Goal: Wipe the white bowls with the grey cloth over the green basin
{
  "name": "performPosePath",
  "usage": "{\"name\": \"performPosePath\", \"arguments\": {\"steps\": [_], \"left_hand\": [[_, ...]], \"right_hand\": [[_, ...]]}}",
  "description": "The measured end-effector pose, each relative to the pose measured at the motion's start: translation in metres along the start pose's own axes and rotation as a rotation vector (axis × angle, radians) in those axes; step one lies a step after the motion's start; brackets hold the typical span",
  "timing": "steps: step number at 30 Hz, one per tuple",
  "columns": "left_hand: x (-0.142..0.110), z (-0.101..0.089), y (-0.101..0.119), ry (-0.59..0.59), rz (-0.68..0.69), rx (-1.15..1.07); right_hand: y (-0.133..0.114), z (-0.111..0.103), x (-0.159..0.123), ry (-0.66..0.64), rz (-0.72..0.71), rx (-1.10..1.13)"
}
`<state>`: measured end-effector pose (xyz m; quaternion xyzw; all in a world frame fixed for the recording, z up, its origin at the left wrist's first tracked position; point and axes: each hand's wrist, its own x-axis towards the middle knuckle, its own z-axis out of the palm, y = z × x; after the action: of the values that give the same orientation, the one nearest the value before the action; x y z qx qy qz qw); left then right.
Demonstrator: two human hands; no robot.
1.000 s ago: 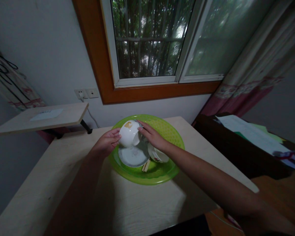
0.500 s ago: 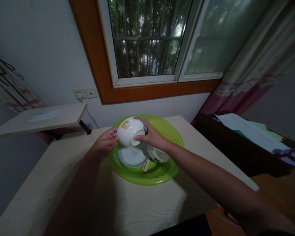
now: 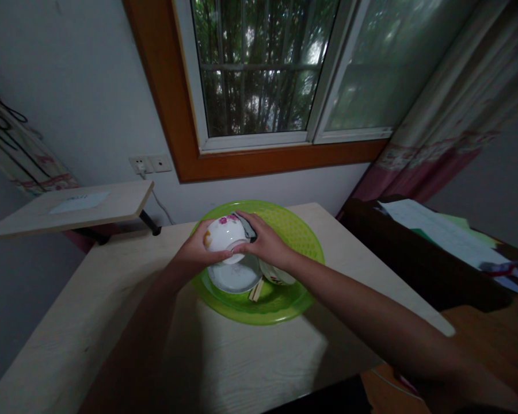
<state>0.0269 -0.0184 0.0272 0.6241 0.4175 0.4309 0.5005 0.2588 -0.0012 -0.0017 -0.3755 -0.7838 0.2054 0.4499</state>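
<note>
A white bowl (image 3: 225, 233) with pink flowers and a yellow-orange patch is tilted on its side above the basin, its foot facing me. My left hand (image 3: 194, 253) grips it from the left, thumb near the foot. On the other side my right hand (image 3: 263, 241) is closed over a grey, dark-edged cloth (image 3: 246, 225), pressed to the bowl, its thumb by the foot. Under the bowl a white plate (image 3: 235, 277) lies in the green basin (image 3: 259, 316). A second bowl (image 3: 278, 275), partly hidden by my right wrist, and short light wooden pieces (image 3: 256, 290) are beside the plate.
The basin stands on a pale wooden table (image 3: 250, 362). A low raised shelf (image 3: 77, 207) with a paper on it is at the left. A wall socket (image 3: 149, 165) has a plugged-in cable. Papers (image 3: 449, 230) lie on dark furniture at the right, below a curtain.
The bowl has turned, bringing pink flowers to the top. My left hand has shifted from the bowl's left edge to a fuller grip, its thumb near the foot. More of the cloth shows.
</note>
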Motion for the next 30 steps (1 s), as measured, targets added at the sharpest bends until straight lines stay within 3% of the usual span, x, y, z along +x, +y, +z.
{"name": "performPosePath", "arguments": {"steps": [4,9,16,19,25,30], "left_hand": [[0.0,0.0,-0.002,0.052,0.04,0.193],[0.003,0.001,-0.008,0.132,0.061,0.262],[0.003,0.009,-0.006,0.162,0.082,0.294],[0.003,0.008,-0.007,0.19,0.087,0.34],[0.004,0.006,-0.008,0.211,0.06,0.379],[0.001,0.012,-0.005,0.201,0.124,0.484]], "right_hand": [[-0.002,0.0,-0.001,0.003,-0.062,-0.08],[-0.012,-0.003,-0.002,-0.005,-0.206,-0.235],[-0.038,-0.003,-0.006,-0.151,-0.46,-0.425],[-0.036,-0.003,-0.006,-0.18,-0.438,-0.423],[-0.012,-0.001,-0.004,-0.024,-0.184,-0.299],[-0.019,0.0,-0.006,-0.037,-0.263,-0.288]]}}
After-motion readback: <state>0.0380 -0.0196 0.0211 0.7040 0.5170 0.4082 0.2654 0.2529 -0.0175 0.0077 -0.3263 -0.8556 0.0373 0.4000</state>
